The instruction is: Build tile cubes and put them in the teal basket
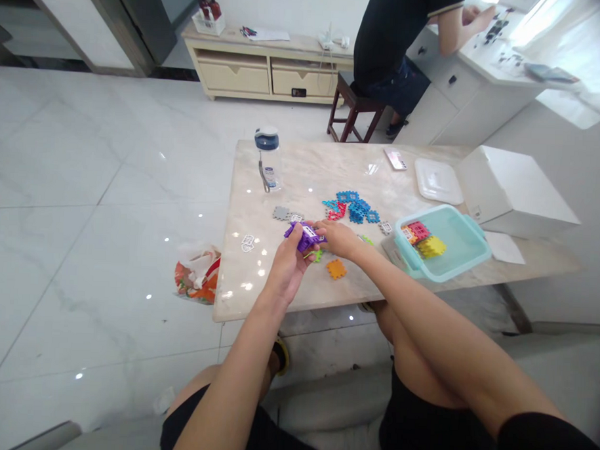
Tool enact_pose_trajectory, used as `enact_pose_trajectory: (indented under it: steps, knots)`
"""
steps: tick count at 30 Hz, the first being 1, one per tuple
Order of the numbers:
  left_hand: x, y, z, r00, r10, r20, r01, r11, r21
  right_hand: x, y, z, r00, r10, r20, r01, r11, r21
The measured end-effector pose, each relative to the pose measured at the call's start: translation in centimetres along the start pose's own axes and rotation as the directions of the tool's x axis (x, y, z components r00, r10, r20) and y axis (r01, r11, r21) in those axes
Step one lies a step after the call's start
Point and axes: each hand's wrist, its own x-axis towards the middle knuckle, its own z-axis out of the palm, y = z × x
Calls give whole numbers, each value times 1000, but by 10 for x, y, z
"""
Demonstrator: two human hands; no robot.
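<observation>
My left hand (289,261) is closed around a cluster of purple interlocking tiles (307,236) above the table, with a white insert showing on its upper face. At the cluster's right end, the fingers of my right hand (337,239) are bent and pinch its edge; their tips are partly hidden. Green tiles (316,256) lie below my hands, partly covered. An orange tile (336,269) lies nearer the table's front edge. Beyond my hands are several blue tiles (359,211), red tiles (336,212) and a grey tile (281,213). White cut-out pieces (247,243) lie to the left.
A light-teal tub (469,260) on the right holds red and yellow tiles. Behind it stand a white box (520,190) and a white lid (438,180). A water bottle (269,161) stands at the back left of the marble-look table (243,285). Another person (392,44) sits beyond.
</observation>
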Motion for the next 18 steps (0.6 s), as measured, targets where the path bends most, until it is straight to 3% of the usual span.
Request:
enact_pose_trajectory:
  steps: [4,8,10,13,15,18]
  knots:
    - [3,4,-2,1000,11,-20,-12,1000,-16,-1,-4,-8,1000,22,-9,-23,998,-63]
    - [6,7,-2,999,-16,-28,17,1000,14,-25,1,-37,968,111,-224,-105,994,40]
    - [6,8,-1,999,-42,-25,44,993,105,-48,2,-52,929,100,-357,-28,979,201]
    - [8,6,2,996,-88,-12,88,959,268,-87,-3,-67,870,26,-493,194,900,390]
    - [9,2,8,993,-116,18,103,939,327,-108,-7,-72,860,-10,-509,265,862,432]
    - [11,-8,17,979,-173,106,120,915,385,-124,-10,-77,895,-40,-444,253,866,431]
